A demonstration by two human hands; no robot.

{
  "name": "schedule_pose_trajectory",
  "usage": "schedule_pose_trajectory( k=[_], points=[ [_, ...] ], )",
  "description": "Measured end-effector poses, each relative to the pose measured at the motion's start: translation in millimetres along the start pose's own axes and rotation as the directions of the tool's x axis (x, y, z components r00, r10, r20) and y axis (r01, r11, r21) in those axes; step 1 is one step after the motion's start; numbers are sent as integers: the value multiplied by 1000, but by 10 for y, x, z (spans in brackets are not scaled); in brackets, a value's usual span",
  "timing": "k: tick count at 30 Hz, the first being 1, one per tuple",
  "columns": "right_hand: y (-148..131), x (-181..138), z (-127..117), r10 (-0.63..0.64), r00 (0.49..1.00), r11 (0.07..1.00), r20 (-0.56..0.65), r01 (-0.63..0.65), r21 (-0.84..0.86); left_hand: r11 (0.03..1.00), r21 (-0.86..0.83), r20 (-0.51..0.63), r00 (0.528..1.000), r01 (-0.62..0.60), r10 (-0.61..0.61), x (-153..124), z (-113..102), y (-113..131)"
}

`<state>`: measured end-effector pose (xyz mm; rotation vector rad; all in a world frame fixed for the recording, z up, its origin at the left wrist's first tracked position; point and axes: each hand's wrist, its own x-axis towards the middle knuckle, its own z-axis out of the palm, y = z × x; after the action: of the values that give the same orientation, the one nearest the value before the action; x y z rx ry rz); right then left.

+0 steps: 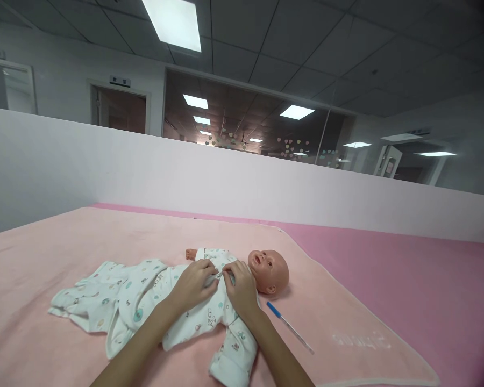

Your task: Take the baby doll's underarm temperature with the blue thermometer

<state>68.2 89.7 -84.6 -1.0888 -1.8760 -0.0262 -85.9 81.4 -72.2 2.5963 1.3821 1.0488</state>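
A baby doll (268, 267) lies on its back on a pink blanket (64, 252), head to the right. It wears a white patterned romper (145, 295). My left hand (193, 285) and my right hand (240, 287) rest on the doll's chest, close together. Both pinch the romper's front near the collar, fingers curled. The doll's far hand (191, 253) sticks out of a sleeve beyond my hands. The near sleeve (232, 357) lies toward me.
A thin pen-like stick with a blue cap (288, 325) lies on the blanket just right of my right forearm. Beyond the blanket is a darker pink surface (407, 279), then a low white partition (226, 183). Behind it are doors and a glass wall.
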Motion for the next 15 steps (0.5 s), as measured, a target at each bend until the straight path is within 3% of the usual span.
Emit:
schedule_pose_trajectory(
  k=[5, 15],
  points=[
    [-20, -5, -13, -2, 1000, 1000, -17, 2, 0, 994, 84, -14, 998, -67, 68, 0, 28, 9],
    [-50, -8, -33, -24, 1000, 1000, -17, 24, -8, 997, -69, 42, 999, -19, 22, 3, -19, 26]
  ],
)
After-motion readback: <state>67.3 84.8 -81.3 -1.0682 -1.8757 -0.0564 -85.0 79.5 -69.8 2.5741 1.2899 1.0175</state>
